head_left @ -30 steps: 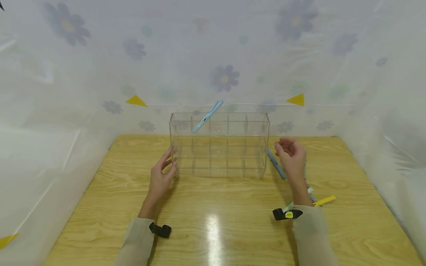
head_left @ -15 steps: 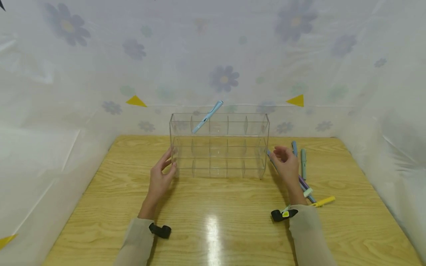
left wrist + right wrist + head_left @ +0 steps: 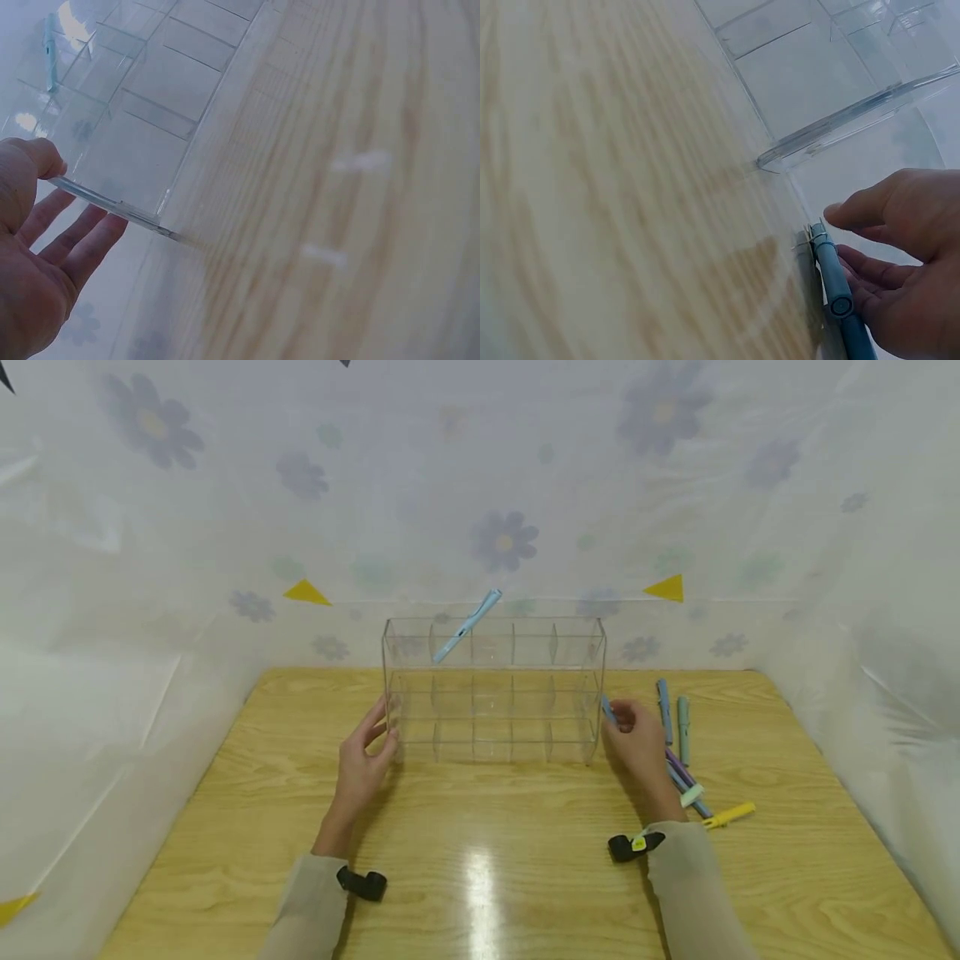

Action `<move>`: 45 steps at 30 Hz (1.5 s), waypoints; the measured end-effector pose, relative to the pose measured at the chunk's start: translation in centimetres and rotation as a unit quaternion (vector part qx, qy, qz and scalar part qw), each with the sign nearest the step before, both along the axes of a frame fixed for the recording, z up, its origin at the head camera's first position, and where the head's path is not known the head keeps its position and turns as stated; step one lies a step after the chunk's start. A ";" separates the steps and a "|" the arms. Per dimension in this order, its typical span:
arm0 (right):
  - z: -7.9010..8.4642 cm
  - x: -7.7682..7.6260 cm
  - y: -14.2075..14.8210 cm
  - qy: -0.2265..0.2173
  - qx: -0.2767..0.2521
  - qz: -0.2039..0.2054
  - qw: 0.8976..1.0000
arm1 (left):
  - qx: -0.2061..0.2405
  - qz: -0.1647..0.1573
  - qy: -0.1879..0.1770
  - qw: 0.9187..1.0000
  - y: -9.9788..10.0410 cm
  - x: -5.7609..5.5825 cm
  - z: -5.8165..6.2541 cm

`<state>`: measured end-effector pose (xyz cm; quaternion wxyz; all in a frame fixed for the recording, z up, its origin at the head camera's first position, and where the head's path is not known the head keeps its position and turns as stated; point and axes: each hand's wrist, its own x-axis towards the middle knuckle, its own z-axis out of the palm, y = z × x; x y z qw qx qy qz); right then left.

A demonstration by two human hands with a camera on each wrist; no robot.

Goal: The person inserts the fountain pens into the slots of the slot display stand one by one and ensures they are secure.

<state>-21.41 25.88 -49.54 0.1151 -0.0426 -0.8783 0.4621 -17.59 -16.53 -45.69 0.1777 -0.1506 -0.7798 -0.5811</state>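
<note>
A clear organizer [image 3: 492, 667] with rows of small compartments stands upright on the table. My left hand [image 3: 364, 764] grips its left side wall, thumb on one face and fingers on the other, as the left wrist view shows. A light blue pen [image 3: 467, 627] leans tilted in the top row. By the organizer's right side, my right hand [image 3: 636, 739] is lowered over a blue pen [image 3: 832, 274] lying on the table. In the right wrist view the fingers are beside that pen, while the thumb [image 3: 855, 210] stands a little off its end. The hand partly covers the pen in the head view.
Right of my right hand lie a blue pen [image 3: 664, 710], a green pen [image 3: 683, 731], a purple pen [image 3: 678, 768] and a yellow pen [image 3: 731, 815]. A pale green piece [image 3: 692, 794] overlaps another blue pen [image 3: 701, 808]. A flowered sheet [image 3: 420, 485] hangs behind the table.
My right hand has moved down and slightly left onto the blue pen beside the organizer, uncovering pens to its right. My left hand and the organizer have stayed put.
</note>
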 end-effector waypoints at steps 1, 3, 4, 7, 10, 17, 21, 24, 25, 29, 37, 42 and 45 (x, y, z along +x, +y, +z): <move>-0.1 0.0 0.0 -0.001 0.006 0.001 1.000 | 0.000 0.000 0.000 1.000 0.0 0.0 0.0; -0.2 0.0 0.0 -0.006 0.014 0.003 1.000 | 0.002 0.001 -0.001 1.000 0.0 0.1 -0.1; -0.2 0.0 0.0 -0.011 0.018 0.003 1.000 | 0.003 0.001 -0.002 1.000 0.0 0.1 -0.1; -0.1 0.0 -0.1 -0.024 0.041 0.000 0.999 | 0.003 0.001 -0.002 1.000 0.0 0.1 -0.1; 0.2 0.2 -0.2 -0.026 0.064 -0.002 0.998 | 0.002 0.003 -0.006 1.000 0.0 0.2 0.0; 0.0 0.4 -0.3 -0.019 0.059 -0.009 0.998 | -0.001 0.008 -0.011 1.000 0.0 0.4 -0.2; -0.2 0.4 -0.3 -0.018 0.049 -0.017 0.998 | -0.004 0.009 -0.007 1.000 0.0 0.5 -0.2; -0.2 0.5 -0.2 -0.025 0.017 -0.029 0.999 | -0.008 0.008 0.002 1.000 0.0 0.5 -0.3; -0.1 0.5 -0.1 -0.029 0.001 -0.034 0.999 | -0.009 0.007 0.004 1.000 0.0 0.4 -0.3; 0.1 0.7 0.2 -0.053 -0.081 -0.050 0.994 | -0.009 0.005 0.008 1.000 0.1 0.4 -0.2; 1.1 0.7 0.9 -0.088 -0.155 -0.031 0.983 | -0.010 0.008 0.005 1.000 0.2 0.2 -0.1; 1.9 0.5 1.1 -0.042 -0.168 -0.012 0.985 | -0.010 0.010 -0.004 1.000 0.2 0.3 0.1; 2.3 0.6 1.0 -0.020 -0.188 -0.006 0.982 | -0.008 0.010 -0.009 1.000 0.2 0.4 0.3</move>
